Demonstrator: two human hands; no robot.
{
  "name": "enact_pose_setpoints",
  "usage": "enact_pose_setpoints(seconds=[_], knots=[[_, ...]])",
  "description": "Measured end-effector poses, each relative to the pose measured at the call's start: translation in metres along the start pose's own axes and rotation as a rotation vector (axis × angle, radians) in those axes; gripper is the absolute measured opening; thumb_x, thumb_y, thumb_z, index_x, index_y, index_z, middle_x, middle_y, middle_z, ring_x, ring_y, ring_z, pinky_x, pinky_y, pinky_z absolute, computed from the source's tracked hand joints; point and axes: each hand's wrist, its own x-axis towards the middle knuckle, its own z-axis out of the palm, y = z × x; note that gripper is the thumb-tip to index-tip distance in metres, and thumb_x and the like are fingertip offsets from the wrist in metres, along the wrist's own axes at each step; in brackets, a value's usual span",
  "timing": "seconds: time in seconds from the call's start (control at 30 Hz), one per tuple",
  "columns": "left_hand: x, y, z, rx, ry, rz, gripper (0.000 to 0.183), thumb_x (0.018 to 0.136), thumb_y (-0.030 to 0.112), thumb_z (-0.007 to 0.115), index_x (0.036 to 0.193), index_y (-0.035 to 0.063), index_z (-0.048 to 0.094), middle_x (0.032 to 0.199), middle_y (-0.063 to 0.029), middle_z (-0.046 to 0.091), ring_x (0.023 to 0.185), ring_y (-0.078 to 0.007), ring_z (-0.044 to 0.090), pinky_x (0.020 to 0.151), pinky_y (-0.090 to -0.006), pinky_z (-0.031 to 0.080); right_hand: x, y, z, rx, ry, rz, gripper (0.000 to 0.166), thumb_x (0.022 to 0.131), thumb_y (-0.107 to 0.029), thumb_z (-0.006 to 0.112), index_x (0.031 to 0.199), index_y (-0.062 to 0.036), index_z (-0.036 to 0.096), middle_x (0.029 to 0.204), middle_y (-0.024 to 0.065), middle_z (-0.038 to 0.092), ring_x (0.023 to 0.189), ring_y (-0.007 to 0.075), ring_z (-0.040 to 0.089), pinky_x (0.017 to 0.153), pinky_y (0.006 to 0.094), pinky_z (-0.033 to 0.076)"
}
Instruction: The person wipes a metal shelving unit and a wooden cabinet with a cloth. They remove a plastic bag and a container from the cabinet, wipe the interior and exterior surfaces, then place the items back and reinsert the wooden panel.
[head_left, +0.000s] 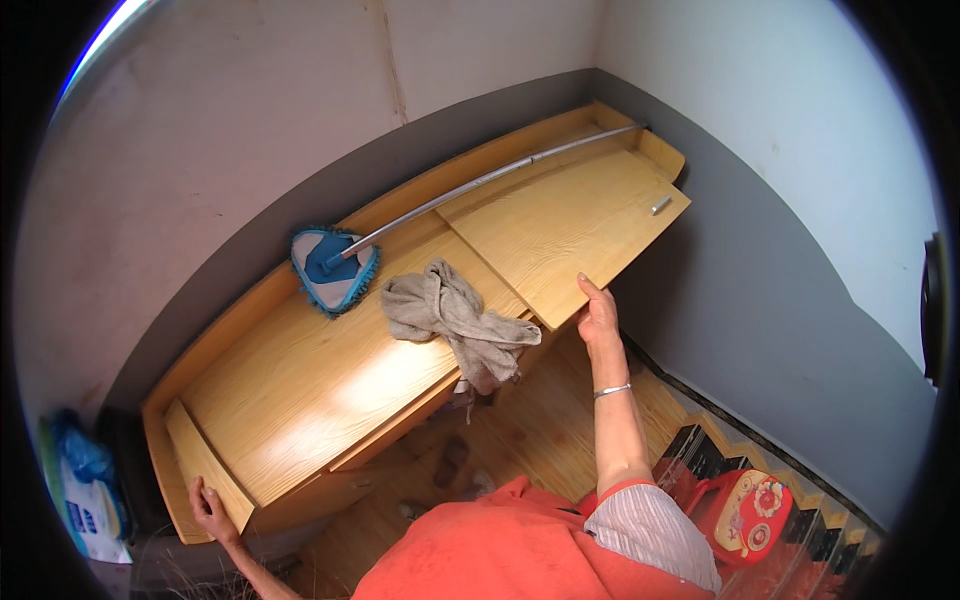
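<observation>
At the front corner of a wooden panel with a small metal handle, perhaps a cabinet door, my right hand grips the edge, thumb on top. The panel lies over the right part of a long wooden cabinet top and juts past its front edge. My left hand is at the cabinet's left end, its fingers against or just over a narrow wooden board; whether it grips the board is unclear. Between the hands, a crumpled grey-brown cloth hangs partly over the front edge, beside the panel.
A mop with a blue triangular head and metal pole lies along the back, its pole above the panel. Walls border the back and right. Stairs with a red patterned object are at lower right. Plastic packages stand far left.
</observation>
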Motion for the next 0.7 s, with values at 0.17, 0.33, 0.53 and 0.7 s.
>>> enact_pose_setpoints(seconds=[0.17, 0.33, 0.53, 0.7], knots=[[-0.002, 0.010, 0.001, 0.005, 0.012, -0.004, 0.031, 0.092, 0.008, 0.056, 0.121, -0.0024, 0.057, 0.125, -0.0138, 0.058, 0.119, -0.0236, 0.051, 0.103, -0.0354, 0.036, -0.017, -0.060, -0.019, 0.016, -0.012, -0.042, 0.046, 0.082, -0.014, 0.067, 0.122, 0.0031, 0.052, 0.113, 0.0127, 0.061, 0.102, 0.0253, 0.060, 0.088, 0.0375, 0.049], [-0.003, 0.006, 0.000, 0.016, 0.021, -0.011, 0.031, 0.091, 0.008, 0.057, 0.121, -0.0020, 0.058, 0.125, -0.0135, 0.058, 0.119, -0.0235, 0.051, 0.103, -0.0351, 0.036, -0.042, -0.085, -0.019, 0.063, 0.003, -0.013, 0.051, 0.080, -0.008, 0.065, 0.128, 0.0020, 0.048, 0.119, 0.0136, 0.058, 0.109, 0.0286, 0.056, 0.095, 0.0394, 0.045], [-0.001, 0.016, 0.001, 0.029, 0.006, -0.008, 0.032, 0.092, 0.009, 0.058, 0.122, -0.0019, 0.057, 0.125, -0.0130, 0.058, 0.119, -0.0223, 0.051, 0.102, -0.0340, 0.037, -0.078, -0.131, -0.039, -0.155, 0.100, -0.088, 0.046, 0.078, -0.011, 0.065, 0.121, 0.0012, 0.053, 0.110, 0.0126, 0.062, 0.103, 0.0269, 0.059, 0.092, 0.0367, 0.046], [-0.003, 0.008, 0.004, -0.017, 0.004, -0.036, 0.033, 0.092, 0.011, 0.059, 0.123, -0.0020, 0.056, 0.125, -0.0128, 0.058, 0.119, -0.0218, 0.051, 0.101, -0.0334, 0.037, -0.147, -0.177, -0.071, -0.125, 0.107, -0.111, 0.049, 0.080, -0.014, 0.061, 0.125, 0.0046, 0.052, 0.115, 0.0158, 0.061, 0.104, 0.0277, 0.059, 0.091, 0.0364, 0.046]])
